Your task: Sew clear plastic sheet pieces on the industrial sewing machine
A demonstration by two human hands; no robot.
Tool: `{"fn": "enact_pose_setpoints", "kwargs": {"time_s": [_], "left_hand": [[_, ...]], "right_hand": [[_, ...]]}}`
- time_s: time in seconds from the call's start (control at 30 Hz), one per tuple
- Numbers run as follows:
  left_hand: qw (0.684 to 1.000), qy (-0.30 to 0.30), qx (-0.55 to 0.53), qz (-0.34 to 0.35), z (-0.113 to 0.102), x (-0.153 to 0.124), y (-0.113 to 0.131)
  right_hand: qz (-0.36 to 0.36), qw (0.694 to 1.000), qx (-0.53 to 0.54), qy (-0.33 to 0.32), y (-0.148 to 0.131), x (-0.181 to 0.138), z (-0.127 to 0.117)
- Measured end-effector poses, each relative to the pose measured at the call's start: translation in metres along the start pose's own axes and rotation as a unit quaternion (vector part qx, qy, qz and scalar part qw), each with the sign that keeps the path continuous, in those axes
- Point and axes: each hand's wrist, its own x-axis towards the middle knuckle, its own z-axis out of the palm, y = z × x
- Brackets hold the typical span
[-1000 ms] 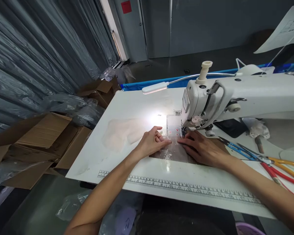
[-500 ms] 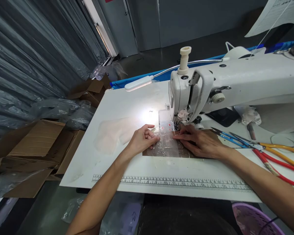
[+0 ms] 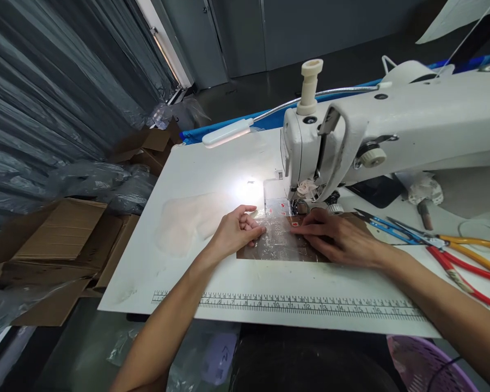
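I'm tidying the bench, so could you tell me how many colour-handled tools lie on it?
3: blue-handled snips right of the right hand, an orange-handled pair beyond them, and a red-handled pair in front of that. Others may lie off-frame.

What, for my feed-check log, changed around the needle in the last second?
The left hand slid left, away from the right hand, so more of the clear sheet shows between them. Nothing was taken hold of or let go. Unchanged: both hands rest on the sheet, the right fingers at the foot of the machine; the scissors lie where they were. The view itself shifted.
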Motion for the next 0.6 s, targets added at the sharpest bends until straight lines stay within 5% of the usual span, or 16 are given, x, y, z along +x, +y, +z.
{"fn": "enact_pose_setpoints", "kwargs": {"time_s": [0.43,0.53,0.6], "left_hand": [[1.000,0.002,0.013,0.010,-0.0008,-0.0011,0.0011],[0.981,0.109,0.131,0.094,0.0019,-0.0025,0.0049],[0.931,0.172,0.268,0.179,0.0086,-0.0025,0.0083]], "right_hand": [[-0.040,0.998,-0.035,-0.044,-0.0019,-0.0032,0.0001],[-0.037,0.998,-0.039,-0.033,-0.0049,-0.0034,0.0001],[-0.036,0.998,-0.045,-0.028,-0.0067,-0.0035,0.0002]]}}
